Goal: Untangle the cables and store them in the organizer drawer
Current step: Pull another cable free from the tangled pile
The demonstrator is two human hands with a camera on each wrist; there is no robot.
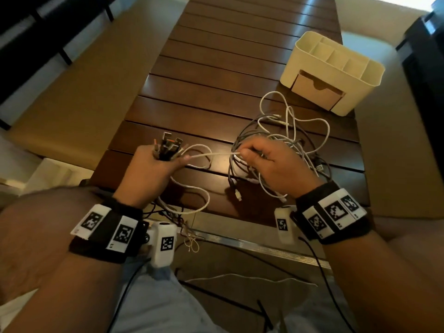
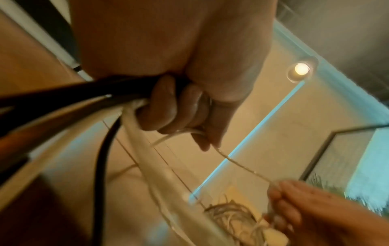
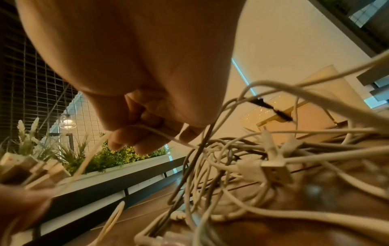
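My left hand (image 1: 153, 164) grips a bundle of cable plugs (image 1: 168, 146) that stick up from its fist; black and white leads trail out below it in the left wrist view, where its fingers (image 2: 168, 108) curl round them. A white cable (image 1: 211, 155) runs taut from that fist to my right hand (image 1: 262, 162), whose fingertips (image 3: 134, 141) pinch it. The right hand hovers over a tangle of white and grey cables (image 1: 288, 138) on the wooden table (image 1: 204, 80). The cream organizer (image 1: 334, 68) stands at the back right, its small drawer (image 1: 317, 92) pushed in.
Loops of white cable (image 1: 192, 195) lie on the table's near edge and hang over it. Beige benches (image 1: 72, 92) flank the slatted table on both sides. A planter with greenery (image 3: 94, 158) shows beyond the table in the right wrist view.
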